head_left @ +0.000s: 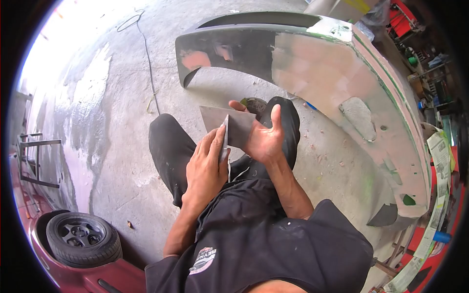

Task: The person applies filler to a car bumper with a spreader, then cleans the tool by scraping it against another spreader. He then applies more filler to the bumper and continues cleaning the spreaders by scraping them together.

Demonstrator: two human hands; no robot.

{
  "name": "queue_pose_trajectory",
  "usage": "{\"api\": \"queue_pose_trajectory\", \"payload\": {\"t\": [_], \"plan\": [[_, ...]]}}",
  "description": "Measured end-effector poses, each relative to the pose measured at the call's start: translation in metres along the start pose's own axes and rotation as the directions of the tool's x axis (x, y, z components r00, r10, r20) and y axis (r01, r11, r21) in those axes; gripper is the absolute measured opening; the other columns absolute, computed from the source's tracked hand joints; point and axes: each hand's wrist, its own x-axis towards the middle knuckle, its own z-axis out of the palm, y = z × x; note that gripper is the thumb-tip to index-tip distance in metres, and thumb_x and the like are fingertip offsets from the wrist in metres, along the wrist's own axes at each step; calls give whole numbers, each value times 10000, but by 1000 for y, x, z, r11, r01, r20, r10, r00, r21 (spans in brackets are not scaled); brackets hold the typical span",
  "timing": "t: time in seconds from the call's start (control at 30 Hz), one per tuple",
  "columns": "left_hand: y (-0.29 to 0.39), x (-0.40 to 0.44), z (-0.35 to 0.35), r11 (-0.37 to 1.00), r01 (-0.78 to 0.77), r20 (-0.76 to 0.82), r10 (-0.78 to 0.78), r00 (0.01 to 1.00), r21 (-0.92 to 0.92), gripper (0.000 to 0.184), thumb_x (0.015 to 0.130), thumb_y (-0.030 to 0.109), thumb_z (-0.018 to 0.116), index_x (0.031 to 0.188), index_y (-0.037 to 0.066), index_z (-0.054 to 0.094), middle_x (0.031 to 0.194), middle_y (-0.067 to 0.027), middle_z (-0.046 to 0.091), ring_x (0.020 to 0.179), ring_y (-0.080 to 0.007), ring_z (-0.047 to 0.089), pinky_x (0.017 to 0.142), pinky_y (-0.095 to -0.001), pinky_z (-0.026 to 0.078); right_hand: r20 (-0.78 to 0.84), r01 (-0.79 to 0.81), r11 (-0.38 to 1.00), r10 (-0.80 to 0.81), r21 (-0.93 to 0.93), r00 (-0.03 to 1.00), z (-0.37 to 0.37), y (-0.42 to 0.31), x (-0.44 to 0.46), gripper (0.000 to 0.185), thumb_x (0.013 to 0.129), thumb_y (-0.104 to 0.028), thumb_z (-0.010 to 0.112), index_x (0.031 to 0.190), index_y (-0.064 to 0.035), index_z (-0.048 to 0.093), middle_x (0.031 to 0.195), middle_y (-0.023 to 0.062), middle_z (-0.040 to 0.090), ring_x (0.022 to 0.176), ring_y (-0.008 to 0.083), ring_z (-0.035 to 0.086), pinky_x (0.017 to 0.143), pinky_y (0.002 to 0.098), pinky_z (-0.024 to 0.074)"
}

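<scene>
My left hand [205, 161] is closed on a thin, light-grey putty spreader [225, 136], seen nearly edge-on. The spreader's upper end meets the face of a flat grey metal sheet [212, 117]. That sheet lies across the palm of my right hand [266, 140], whose thumb points up, away from it. Most of my right fingers are hidden behind the sheet; one tip shows over its upper edge. Both hands are above my lap, between my bent knees. Past them, a large car bumper [312, 61] in black, pink and beige patches curves around the right side.
Behind my right hand stands a round container [255, 105], partly hidden. A cable [149, 63] runs over the concrete floor. At lower left a wheel [83, 239] rests on a dark red car part [105, 276]. Taped newspaper [435, 195] and cluttered shelves [435, 83] line the right.
</scene>
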Motion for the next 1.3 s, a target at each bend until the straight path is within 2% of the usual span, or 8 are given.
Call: {"api": "queue_pose_trajectory", "payload": {"t": [0.17,0.3,0.43,0.57,0.67,0.7,0.87,1.3], "plan": [[0,6,12,998,19,-50,-22,998,-61,636,870,-104,683,1477,63,592,1377,-191,641,1242,-406,646,1034,-463,538,-153,-25,993,7,-119,988,17,7,11,1152,939,-928,268,1684,-50,254,1550,205,527,1451,312,498,1258,452,331],[-2,2,14,1000,7,-19,-7,1000,2,854,699,-136,692,1510,94,554,1442,-143,583,1244,-401,600,1025,-474,542,-213,-100,962,46,-252,976,17,7,18,1085,993,-867,215,1686,-33,247,1628,252,443,1518,358,432,1275,488,303],[-1,4,25,999,10,-131,-15,991,-38,626,869,-109,677,1471,48,610,1380,-189,637,1233,-382,643,1026,-454,537,-259,-90,959,19,-268,966,13,18,19,907,1079,-743,186,1687,-78,294,1560,221,529,1460,312,504,1254,463,345],[7,7,27,996,-49,-200,33,979,-74,590,889,-106,658,1462,29,617,1360,-214,642,1213,-393,651,1011,-456,542,-210,-27,830,-109,-556,972,25,26,27,1089,1003,-859,192,1692,-17,232,1668,203,411,1543,300,401,1279,436,290],[20,5,26,982,-147,-195,122,973,-119,568,890,-128,632,1450,-36,602,1374,-250,632,1212,-422,657,1023,-464,544,-201,62,905,-159,-421,967,18,26,31,1295,867,-996,184,1693,0,213,1679,192,395,1543,275,397,1276,392,289],[26,2,26,971,-179,-185,149,971,-156,567,887,-134,627,1447,-52,596,1380,-260,628,1219,-431,656,1031,-470,542,-161,78,865,-180,-495,970,18,24,33,1319,820,-1004,5,1690,-57,294,1639,140,463,1510,223,428,1267,381,284],[44,0,21,965,-212,-180,184,966,-153,608,858,-145,635,1456,-49,585,1368,-258,635,1209,-428,664,1016,-477,556,-75,139,723,-256,-677,964,28,23,33,1478,699,-1045,-121,1670,-33,348,1609,133,510,1386,201,511,1209,354,321],[54,-7,16,984,-145,-246,116,962,-103,575,856,-124,635,1427,-57,603,1334,-250,658,1130,-414,686,964,-463,574,1,161,546,-282,-822,959,28,34,32,1420,763,-996,-141,1648,-26,397,1536,143,564,1316,223,530,1204,401,332]]}}
